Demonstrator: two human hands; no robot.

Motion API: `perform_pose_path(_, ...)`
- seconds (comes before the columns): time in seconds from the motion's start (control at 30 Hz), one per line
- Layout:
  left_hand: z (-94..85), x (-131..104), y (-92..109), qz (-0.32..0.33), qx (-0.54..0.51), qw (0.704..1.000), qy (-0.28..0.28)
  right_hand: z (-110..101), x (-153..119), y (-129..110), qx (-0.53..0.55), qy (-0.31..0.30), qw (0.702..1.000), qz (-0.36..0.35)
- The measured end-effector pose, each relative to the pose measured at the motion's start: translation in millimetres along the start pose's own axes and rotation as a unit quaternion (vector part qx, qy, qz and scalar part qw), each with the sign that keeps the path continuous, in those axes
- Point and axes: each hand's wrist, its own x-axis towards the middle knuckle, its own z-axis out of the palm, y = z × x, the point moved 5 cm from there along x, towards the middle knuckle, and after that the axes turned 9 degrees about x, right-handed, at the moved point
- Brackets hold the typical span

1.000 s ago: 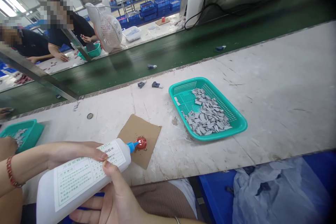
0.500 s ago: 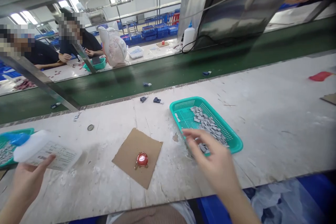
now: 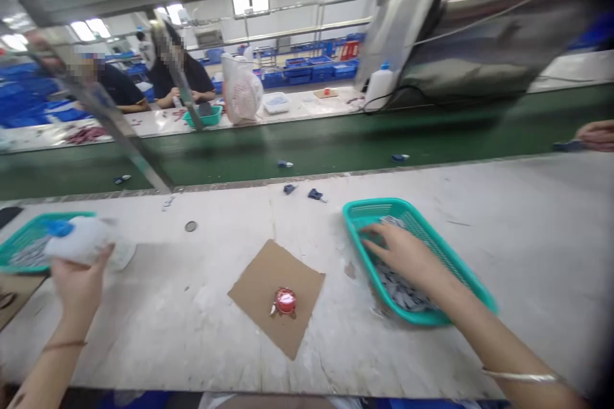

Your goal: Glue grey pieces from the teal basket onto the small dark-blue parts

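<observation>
My left hand [image 3: 77,284] is wrapped round a white plastic squeeze bottle [image 3: 86,239] with a blue cap, which lies tilted in it at the left. My right hand [image 3: 405,254] is over the green plastic basket [image 3: 482,297], its thumb and fingers apart, with nothing seen between them. Many small flat grey pieces [image 3: 403,291] lie in that basket, partly hidden by the hand. Between my hands, a square of brown cardboard [image 3: 256,275] rests on the table, bearing a shiny red round piece [image 3: 286,300] with a gold-coloured edge.
Another green basket [image 3: 71,216] of grey pieces stands far left. Two dark blue pieces [image 3: 315,194] lie near the green conveyor belt [image 3: 230,169], which carries similar pieces. Across it sit co-workers [image 3: 180,80]. Another person's hand [image 3: 597,135] is at far right. A slanted metal post [image 3: 129,147] rises left.
My right hand has moved from the near left edge of the basket to over its inside. My left hand still holds the bottle, now tipped flatter. The view has shifted.
</observation>
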Motion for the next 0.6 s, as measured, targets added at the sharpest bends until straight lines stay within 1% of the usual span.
perform_pose_path(0.07, 1.0, 20, -11, -0.009, -0.005, 1.0, 0.019, 4, 10, 2, -0.015, 0.0, 1.0, -0.006)
perform_pose_path(0.17, 4.1, 47, -34, -0.026, -0.001, 0.999, 0.023, 11, 24, 11, -0.023, -0.005, 0.999, -0.023)
perform_pose_path(0.23, 10.5, 61, -46, -0.03, 0.004, 0.999, 0.026, 15, 30, 17, -0.025, 0.0, 0.999, -0.033)
perform_pose_path(0.3, 22.5, 74, -51, -0.027, 0.007, 0.999, 0.024, 17, 32, 20, -0.02, 0.011, 0.999, -0.04)
perform_pose_path(0.37, 39.4, 85, -50, -0.023, 0.009, 1.0, 0.008, 17, 33, 20, -0.012, 0.019, 0.999, -0.037)
perform_pose_path(0.47, 63.7, 97, -40, -0.019, 0.014, 0.999, -0.025, 13, 31, 13, -0.009, 0.032, 0.999, -0.031)
perform_pose_path(0.57, 75.8, 95, -24, -0.016, 0.019, 0.997, -0.075, 6, 26, 1, 0.005, 0.043, 0.998, -0.037)
perform_pose_path(0.6, 78.4, 90, -18, -0.012, 0.021, 0.993, -0.116, 4, 25, -2, 0.013, 0.043, 0.998, -0.038)
